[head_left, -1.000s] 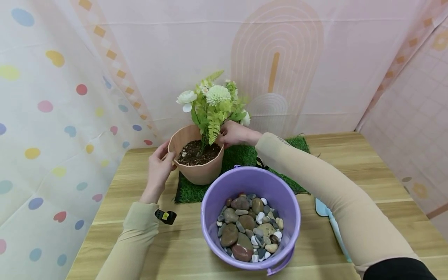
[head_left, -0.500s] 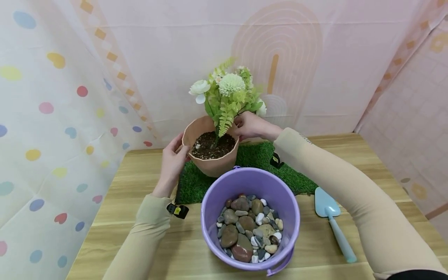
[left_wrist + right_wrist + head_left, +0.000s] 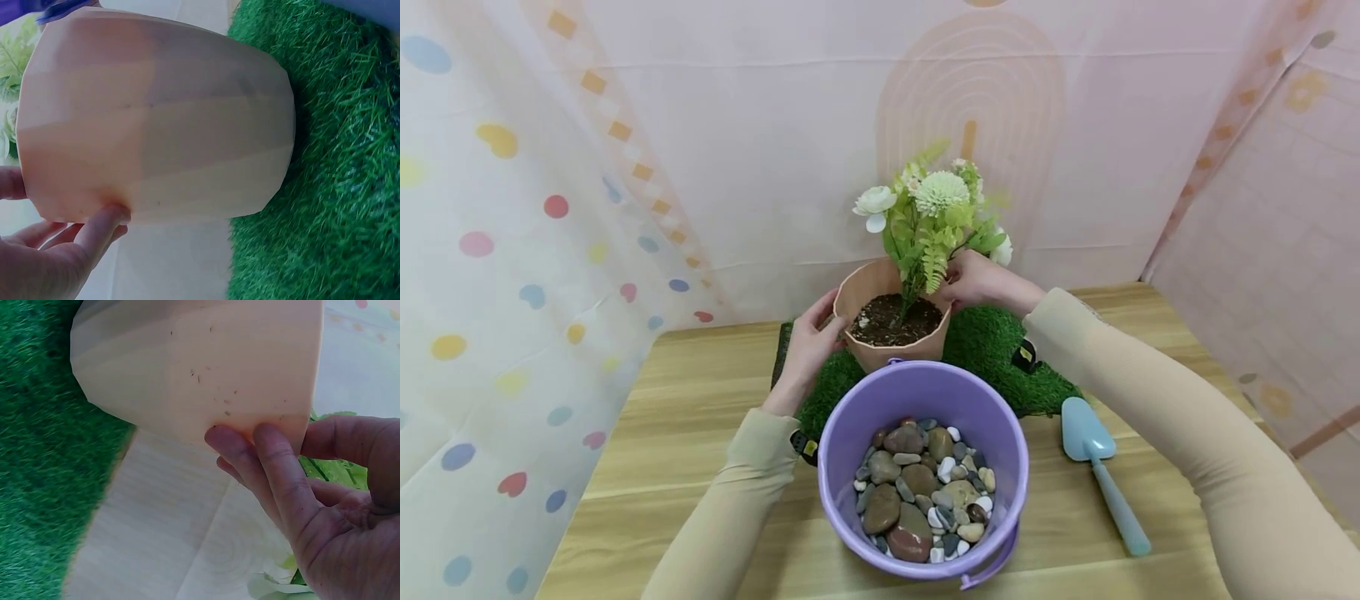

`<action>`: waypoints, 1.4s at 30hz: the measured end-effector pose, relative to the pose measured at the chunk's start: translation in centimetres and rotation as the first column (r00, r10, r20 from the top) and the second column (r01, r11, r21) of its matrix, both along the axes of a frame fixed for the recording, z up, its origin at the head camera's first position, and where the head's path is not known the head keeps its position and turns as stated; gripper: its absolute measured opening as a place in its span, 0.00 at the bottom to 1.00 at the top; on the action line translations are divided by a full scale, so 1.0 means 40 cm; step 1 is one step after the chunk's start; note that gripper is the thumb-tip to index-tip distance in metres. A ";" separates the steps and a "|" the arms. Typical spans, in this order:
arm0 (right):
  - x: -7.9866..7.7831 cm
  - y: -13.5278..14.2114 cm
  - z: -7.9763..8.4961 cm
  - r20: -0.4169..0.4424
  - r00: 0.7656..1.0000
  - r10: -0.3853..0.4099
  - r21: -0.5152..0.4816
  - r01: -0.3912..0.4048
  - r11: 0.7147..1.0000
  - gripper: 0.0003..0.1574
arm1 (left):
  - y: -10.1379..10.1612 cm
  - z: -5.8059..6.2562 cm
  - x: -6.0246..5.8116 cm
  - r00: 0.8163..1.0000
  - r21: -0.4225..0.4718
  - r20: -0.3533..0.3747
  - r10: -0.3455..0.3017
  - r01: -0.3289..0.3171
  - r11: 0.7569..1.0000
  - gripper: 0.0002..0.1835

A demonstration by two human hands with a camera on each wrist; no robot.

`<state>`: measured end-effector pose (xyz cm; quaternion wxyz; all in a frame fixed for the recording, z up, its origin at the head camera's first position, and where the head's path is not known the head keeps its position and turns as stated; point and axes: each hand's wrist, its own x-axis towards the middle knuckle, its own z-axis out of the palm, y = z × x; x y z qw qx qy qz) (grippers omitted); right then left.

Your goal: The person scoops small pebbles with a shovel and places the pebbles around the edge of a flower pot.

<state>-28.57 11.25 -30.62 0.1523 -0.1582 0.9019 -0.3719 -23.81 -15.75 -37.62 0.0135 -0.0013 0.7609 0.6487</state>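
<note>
Over turf (image 3: 981, 350), left hand (image 3: 807, 348) and right hand (image 3: 988, 282) pinch the pot (image 3: 175, 131).

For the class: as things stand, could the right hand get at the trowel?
Probably yes, if it lets go: the right hand grips the pot, while the trowel lies uncovered on the table beside the bucket.

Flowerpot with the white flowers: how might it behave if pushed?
The flowerpot looks rather weighty, given the dark soil inside. It might tip under a hard push, since it narrows downward and carries tall flowers.
</note>
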 end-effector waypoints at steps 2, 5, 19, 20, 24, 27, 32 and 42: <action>-0.001 0.009 -0.008 0.024 1.000 -0.012 0.004 0.012 1.000 0.17 | 0.006 -0.008 -0.004 1.000 -0.006 0.012 -0.007 0.007 1.000 0.32; -0.002 0.021 -0.024 0.055 0.998 -0.024 -0.001 0.024 1.000 0.17 | 0.014 -0.018 -0.008 0.999 -0.015 0.026 -0.020 0.020 1.000 0.32; 0.024 0.051 -0.105 -0.178 0.984 -0.011 -0.007 0.009 1.000 0.12 | 0.009 -0.042 -0.001 0.995 -0.078 0.000 -0.100 0.099 0.992 0.32; 0.027 0.052 -0.107 -0.192 0.981 -0.012 0.004 0.013 1.000 0.12 | 0.009 -0.041 0.002 0.995 -0.088 -0.005 -0.104 0.103 0.991 0.32; 0.044 0.062 -0.115 -0.206 0.979 0.002 0.025 0.003 1.000 0.17 | 0.005 -0.036 0.012 0.993 -0.156 -0.028 -0.117 0.111 0.981 0.33; 0.061 0.079 -0.124 -0.210 0.978 0.014 0.030 -0.008 1.000 0.28 | -0.004 -0.034 0.028 0.991 -0.223 -0.055 -0.119 0.104 0.969 0.33; 0.111 0.127 -0.138 -0.212 0.977 -0.003 0.037 0.011 0.999 0.36 | -0.035 -0.033 0.073 0.988 -0.327 -0.102 -0.114 0.074 0.942 0.34; 0.256 0.256 -0.182 -0.247 0.969 0.000 0.136 0.035 0.990 0.40 | -0.077 -0.022 0.190 0.965 -0.305 -0.213 -0.155 0.085 0.948 0.30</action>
